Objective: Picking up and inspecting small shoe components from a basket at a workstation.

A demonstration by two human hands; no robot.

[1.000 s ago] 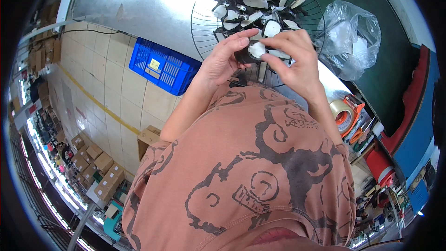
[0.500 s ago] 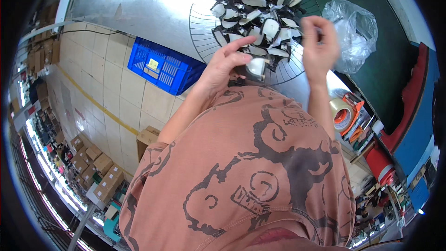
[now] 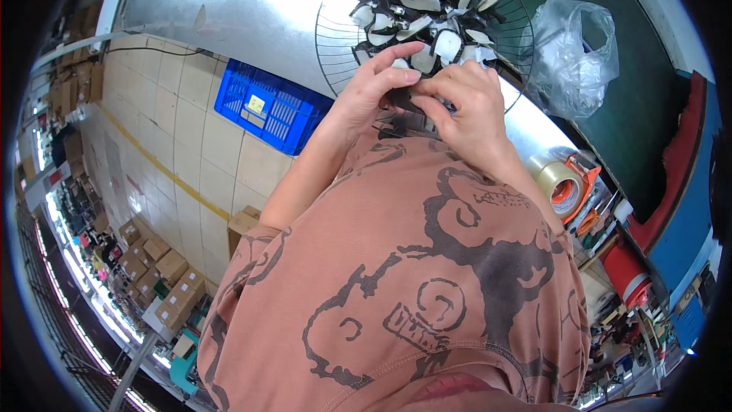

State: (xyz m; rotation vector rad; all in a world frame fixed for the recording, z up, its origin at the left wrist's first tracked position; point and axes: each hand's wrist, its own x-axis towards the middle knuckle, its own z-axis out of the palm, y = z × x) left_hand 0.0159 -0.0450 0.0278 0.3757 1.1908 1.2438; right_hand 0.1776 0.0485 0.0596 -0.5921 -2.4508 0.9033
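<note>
The person's right hand (image 3: 467, 99), which was hovering apart over the right side of the round dark wire basket (image 3: 335, 34), is now rejoining the left hand (image 3: 372, 90) at the basket's near edge, so two-handed handling is apparently resuming. The left is curling loosely around a small dark piece (image 3: 404, 99), its forefinger extending free; the right is pinching thumb and fingertips at that piece's edge. Black-and-white curved pieces (image 3: 447, 46) are lying heaped inside the basket.
</note>
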